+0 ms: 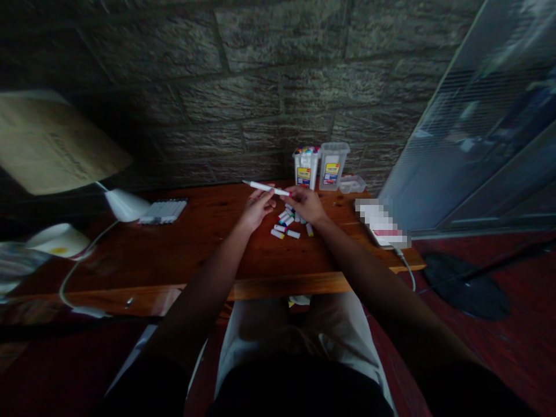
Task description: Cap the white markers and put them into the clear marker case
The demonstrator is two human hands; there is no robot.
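A slim white marker (pixel 262 187) lies slantwise between my two hands, its grey tip pointing left and up. Closed around its barrel are the fingers of my left hand (pixel 257 209). My right hand (pixel 307 202) pinches its other end, where a bit of pink shows at the fingertips. Below the hands, several white marker caps with coloured ends (pixel 286 219) are scattered on the wooden table (pixel 208 249); my right hand partly hides that pile. Off to the left, a row of white uncapped markers (pixel 164 211) lies side by side.
Against the stone wall (pixel 247 110) stand a plastic box packed with markers (pixel 306 168) and a second transparent box (pixel 333 167), with a clear lid (pixel 352 184) beside it. A lamp (pixel 125 204) and a white cup (pixel 58 239) are at left. A blurred white device (pixel 382 225) with a cable sits right.
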